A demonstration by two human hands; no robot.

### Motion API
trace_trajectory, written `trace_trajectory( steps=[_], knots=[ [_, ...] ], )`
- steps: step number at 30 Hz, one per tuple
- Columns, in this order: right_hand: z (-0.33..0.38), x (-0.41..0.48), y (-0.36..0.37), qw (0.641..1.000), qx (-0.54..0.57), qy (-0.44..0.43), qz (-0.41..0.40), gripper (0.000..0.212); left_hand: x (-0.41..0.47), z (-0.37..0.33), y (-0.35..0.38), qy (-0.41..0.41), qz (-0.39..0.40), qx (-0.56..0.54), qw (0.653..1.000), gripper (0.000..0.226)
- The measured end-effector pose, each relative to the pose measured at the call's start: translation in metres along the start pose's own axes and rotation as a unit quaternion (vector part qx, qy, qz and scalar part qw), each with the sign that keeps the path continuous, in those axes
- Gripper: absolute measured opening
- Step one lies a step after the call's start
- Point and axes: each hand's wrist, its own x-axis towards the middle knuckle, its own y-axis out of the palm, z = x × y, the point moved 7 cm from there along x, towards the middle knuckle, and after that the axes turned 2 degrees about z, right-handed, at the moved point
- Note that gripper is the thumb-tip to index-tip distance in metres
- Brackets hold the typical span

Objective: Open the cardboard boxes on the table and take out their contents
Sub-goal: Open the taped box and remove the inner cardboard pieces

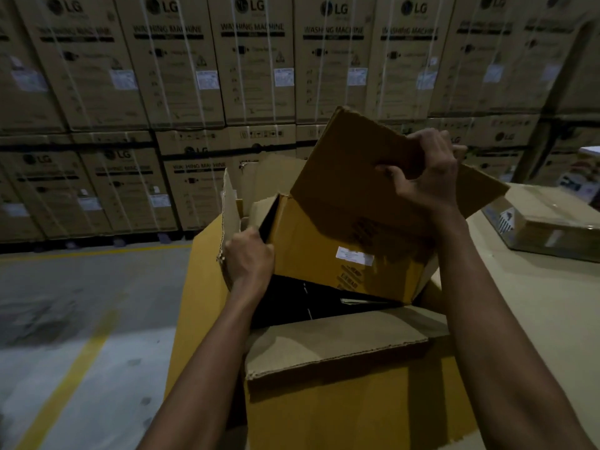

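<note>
A large open cardboard box stands in front of me, its flaps up. A smaller cardboard box with a white label sits tilted inside it, partly raised above the dark interior. My right hand grips the upper flap of the smaller box, thumb underneath and fingers over its edge. My left hand grips the left corner of the smaller box, beside the big box's torn left flap. What lies beneath the smaller box is hidden in shadow.
A flat package wrapped in clear plastic lies on the table at the right. Stacked washing machine cartons form a wall behind. A concrete floor with yellow lines is at the left.
</note>
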Motion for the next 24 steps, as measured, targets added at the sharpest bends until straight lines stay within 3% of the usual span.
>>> trace_trajectory(
  steps=[4,13,24],
  knots=[
    [-0.003,0.025,-0.016,1.000,-0.011,0.004,-0.025,0.054,0.029,-0.028,-0.022,0.043,-0.036,0.032,0.998,0.016],
    [-0.014,0.042,0.004,0.997,-0.042,0.062,0.009,0.095,0.057,-0.033,-0.023,0.118,-0.077,0.063,0.988,0.017],
    [-0.009,0.043,0.029,0.990,-0.046,0.125,0.041,0.108,0.087,-0.022,-0.006,0.109,0.012,0.039,0.993,0.028]
  ],
)
